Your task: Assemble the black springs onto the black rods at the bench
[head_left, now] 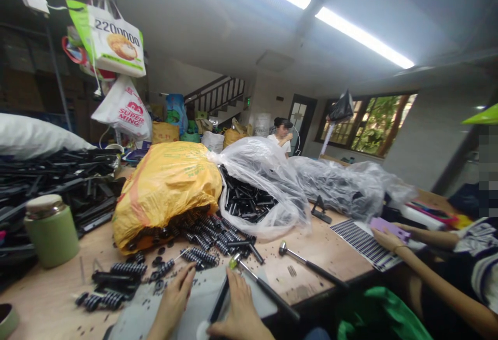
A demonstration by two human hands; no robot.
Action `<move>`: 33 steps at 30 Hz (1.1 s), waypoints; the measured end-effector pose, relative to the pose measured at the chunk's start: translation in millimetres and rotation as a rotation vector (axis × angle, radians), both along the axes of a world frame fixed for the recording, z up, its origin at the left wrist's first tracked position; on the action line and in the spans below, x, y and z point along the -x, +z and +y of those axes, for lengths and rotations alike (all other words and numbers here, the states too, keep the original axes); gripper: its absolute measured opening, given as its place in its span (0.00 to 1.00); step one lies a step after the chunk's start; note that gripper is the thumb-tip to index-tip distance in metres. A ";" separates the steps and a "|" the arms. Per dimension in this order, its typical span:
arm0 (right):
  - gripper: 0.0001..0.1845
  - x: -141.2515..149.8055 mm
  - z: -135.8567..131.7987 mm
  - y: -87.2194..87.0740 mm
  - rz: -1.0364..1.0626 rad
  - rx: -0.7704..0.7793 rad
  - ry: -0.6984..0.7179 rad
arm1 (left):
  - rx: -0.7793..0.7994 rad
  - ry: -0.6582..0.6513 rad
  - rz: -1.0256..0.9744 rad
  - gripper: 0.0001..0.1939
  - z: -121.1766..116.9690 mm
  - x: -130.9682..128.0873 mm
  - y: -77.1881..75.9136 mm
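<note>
My left hand [174, 298] reaches over the grey mat [151, 316] with its fingers stretched out and nothing visible in them. Just beyond it are black ribbed pieces [200, 257]. My right hand [241, 306] is closed about a slim black bar [219, 298], with thumb and fingertips against it. A small white round part [202, 330] shows at the bar's near end. Right beside this hand, a hammer [268, 291] with a yellowish head and black handle lies slantwise. A second hammer [311, 265] rests farther right.
A yellow sack [171, 182] spills ribbed pieces; a clear plastic bag [268, 174] holds black tubes. Left stand a green flask [52, 236] and a heap of black strips [23, 189]. At right, another person's hands [389, 241] hold a purple piece [389, 227] above a checked sheet [360, 241].
</note>
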State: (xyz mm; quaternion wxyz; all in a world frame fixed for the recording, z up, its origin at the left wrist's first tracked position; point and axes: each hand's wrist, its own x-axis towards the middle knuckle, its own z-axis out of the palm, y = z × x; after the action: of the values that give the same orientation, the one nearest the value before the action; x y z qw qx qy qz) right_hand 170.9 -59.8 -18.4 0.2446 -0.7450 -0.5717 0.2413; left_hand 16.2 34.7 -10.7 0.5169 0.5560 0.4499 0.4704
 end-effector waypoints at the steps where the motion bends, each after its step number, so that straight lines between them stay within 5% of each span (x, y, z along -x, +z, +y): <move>1: 0.67 1.6 0.7 0.2 0.039 -0.038 0.044 | -0.012 -0.023 0.018 0.21 -3.8 -0.3 -5.2; 5: 0.68 13.8 8.0 -2.1 0.164 -0.207 0.270 | 0.075 -0.057 0.016 0.22 -7.2 1.3 -18.7; 10: 0.61 34.8 19.7 0.3 0.180 -0.336 0.425 | 0.048 -0.001 -0.076 0.15 -2.5 3.5 -18.2; 14: 0.59 41.0 20.2 12.5 0.223 -0.373 0.497 | 0.281 0.025 -0.216 0.15 -8.6 0.2 -11.2; 18: 0.61 39.4 16.9 25.1 0.304 -0.396 0.499 | 0.435 -0.024 -0.339 0.18 -20.5 -6.5 -0.8; 33: 0.63 31.6 17.1 24.8 0.368 -0.289 0.353 | 0.498 -0.084 -0.252 0.15 -20.2 -25.3 10.4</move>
State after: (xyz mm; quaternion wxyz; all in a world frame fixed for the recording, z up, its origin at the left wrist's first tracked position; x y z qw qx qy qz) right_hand 139.4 -42.7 6.4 0.4020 -0.5353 -0.6670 0.3271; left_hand 41.6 14.5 -0.3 0.7086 0.3672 0.4602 0.3890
